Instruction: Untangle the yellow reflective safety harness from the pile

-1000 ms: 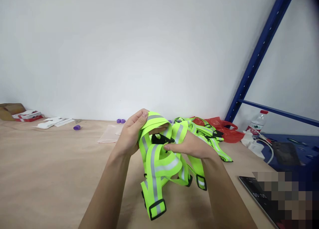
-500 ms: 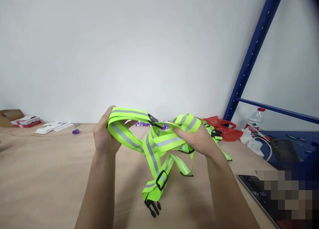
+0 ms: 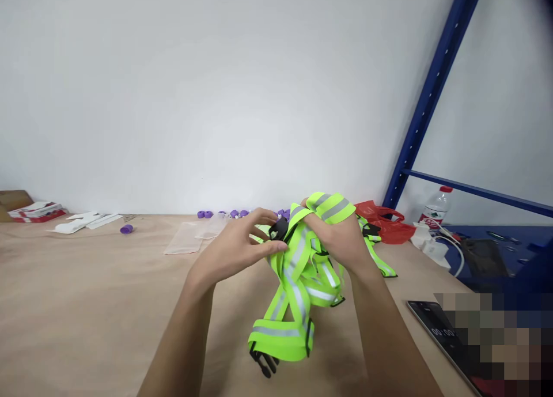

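We hold a neon-yellow reflective strap vest [image 3: 298,287] above the tan table [image 3: 86,305], its lower loops and a black buckle [image 3: 264,363] drooping down onto the tabletop. Our right hand [image 3: 339,241] is curled shut around a gathered bunch of the straps, one band draped over its knuckles. Our left hand [image 3: 239,250] has its fingers loosely spread, the fingertips touching the straps just beside a black clip [image 3: 279,229]; whether it pinches the band we cannot tell. Behind lie a red plastic bag [image 3: 384,224], small purple caps [image 3: 207,214] and a water bottle [image 3: 434,210]; a phone [image 3: 436,331] rests at the right near the blue rack [image 3: 432,91]
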Available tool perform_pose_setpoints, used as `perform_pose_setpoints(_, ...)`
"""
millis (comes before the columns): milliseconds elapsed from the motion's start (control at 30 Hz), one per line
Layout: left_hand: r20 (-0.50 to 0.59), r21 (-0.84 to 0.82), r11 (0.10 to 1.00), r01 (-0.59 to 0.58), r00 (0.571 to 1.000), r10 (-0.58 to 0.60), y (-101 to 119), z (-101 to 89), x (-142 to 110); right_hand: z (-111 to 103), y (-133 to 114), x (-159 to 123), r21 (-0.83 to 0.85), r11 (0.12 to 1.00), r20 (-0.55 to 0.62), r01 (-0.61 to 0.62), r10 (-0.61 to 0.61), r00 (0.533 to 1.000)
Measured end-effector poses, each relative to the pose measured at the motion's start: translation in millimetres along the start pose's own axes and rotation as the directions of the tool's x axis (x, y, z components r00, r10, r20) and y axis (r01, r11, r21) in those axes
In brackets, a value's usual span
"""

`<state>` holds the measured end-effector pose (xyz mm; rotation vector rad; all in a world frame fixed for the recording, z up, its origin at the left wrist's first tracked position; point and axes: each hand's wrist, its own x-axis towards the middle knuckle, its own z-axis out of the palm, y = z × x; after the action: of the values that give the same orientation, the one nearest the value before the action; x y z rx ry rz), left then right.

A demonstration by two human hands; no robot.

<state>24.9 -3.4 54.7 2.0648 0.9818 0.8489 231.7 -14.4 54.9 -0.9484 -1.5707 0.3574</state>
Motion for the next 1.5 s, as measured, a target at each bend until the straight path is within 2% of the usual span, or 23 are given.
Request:
perform_pose_setpoints(167, 0.074, -0.07, 0.993, 0.094, 0.993, -0.089, -10, -1.5, 6, 3, 4, -2, -0.037, 0.999, -0.011, -0.022, 0.021, 1.0)
perform_pose_setpoints(300, 0.066, -0.152, 0.984, 0.091, 0.994, -0.082, -20, -7.5, 11, 7, 8, -2, 0.014, 1.0, -0.04, 0.014, -0.013, 0.999)
perform_pose_setpoints(400, 0.042, -0.291, 0.954, 0.075, 0.997, -0.066, -23, -11.2, 12, 9, 9, -3, 0.047, 0.999, -0.055, 0.019, -0.016, 0.998)
perform_pose_setpoints(533, -0.06, -0.398, 0.917, 0.031, 0.996, -0.06, -20, -14.1, 10, 7, 9, -2, 0.018, 1.0, -0.068, 0.013, -0.012, 0.998)
perform_pose_setpoints(600, -0.165, -0.409, 0.912, -0.014, 0.985, -0.059, -17, -15.2, 9, 4, 10, -1, -0.006, 1.0, -0.039, -0.005, 0.005, 0.999)
perform_pose_setpoints(667, -0.311, -0.413, 0.906, -0.094, 0.95, -0.043, -15, -16.5, 9, 1, 11, 0, 0.012, 0.999, 0.013, -0.038, 0.038, 0.999)
perform_pose_setpoints(733, -0.477, -0.409, 0.892, -0.193, 0.878, -0.029, -16, -18.5, 10, -2, 12, 0, 0.062, 0.996, 0.041, -0.062, 0.06, 0.997)
perform_pose_setpoints(833, -0.679, -0.364, 0.877, -0.313, 0.734, -0.019, -22, -23.5, 12, -6, 12, 0, 0.138, 0.989, -0.017, -0.053, 0.056, 0.998)
perform_pose_setpoints(967, -0.853, -0.251, 0.871, -0.424, 0.522, 0.009, -33, -34.4, 12, -7, 12, -2, 0.286, 0.951, -0.09, -0.114, 0.145, 0.985)
perform_pose_setpoints(1033, -0.907, -0.257, 0.832, -0.493, 0.419, -0.032, -34, -41.4, 11, -7, 11, -2, 0.384, 0.914, -0.113, -0.127, 0.183, 0.977)
perform_pose_setpoints(1100, -0.921, -0.315, 0.767, -0.558, 0.375, -0.106, -34, -49.0, 8, -8, 10, -1, 0.46, 0.88, -0.132, -0.114, 0.195, 0.972)
perform_pose_setpoints(1200, -0.921, -0.369, 0.668, -0.646, 0.349, -0.171, -31, -60.5, 0, -8, 7, 2, 0.539, 0.838, -0.18, -0.078, 0.205, 0.962)
perform_pose_setpoints(1267, -0.928, -0.359, 0.635, -0.684, 0.335, -0.165, -31, -67.5, -7, -9, 8, 4, 0.579, 0.814, -0.227, -0.05, 0.219, 0.949)
perform_pose_setpoints(1300, -0.938, -0.332, 0.635, -0.697, 0.316, -0.144, -30, -70.7, -9, -10, 9, 5, 0.59, 0.807, -0.25, -0.038, 0.227, 0.941)
perform_pose_setpoints(1333, -0.956, -0.277, 0.649, -0.709, 0.274, -0.109, -30, -73.4, -11, -10, 11, 5, 0.592, 0.805, -0.27, -0.028, 0.232, 0.934)
perform_pose_setpoints(1367, -0.979, -0.185, 0.667, -0.722, 0.193, -0.063, -30, -75.9, -12, -11, 14, 6, 0.585, 0.81, -0.283, -0.024, 0.232, 0.93)
perform_pose_setpoints(1467, -0.987, 0.162, 0.682, -0.713, -0.125, 0.104, -28, -80.2, -11, -12, 21, 7, 0.538, 0.842, -0.306, -0.027, 0.225, 0.925)
perform_pose_setpoints(1500, -0.971, 0.236, 0.681, -0.693, -0.186, 0.148, -28, -80.6, -10, -12, 22, 7, 0.525, 0.85, -0.311, -0.034, 0.229, 0.923)
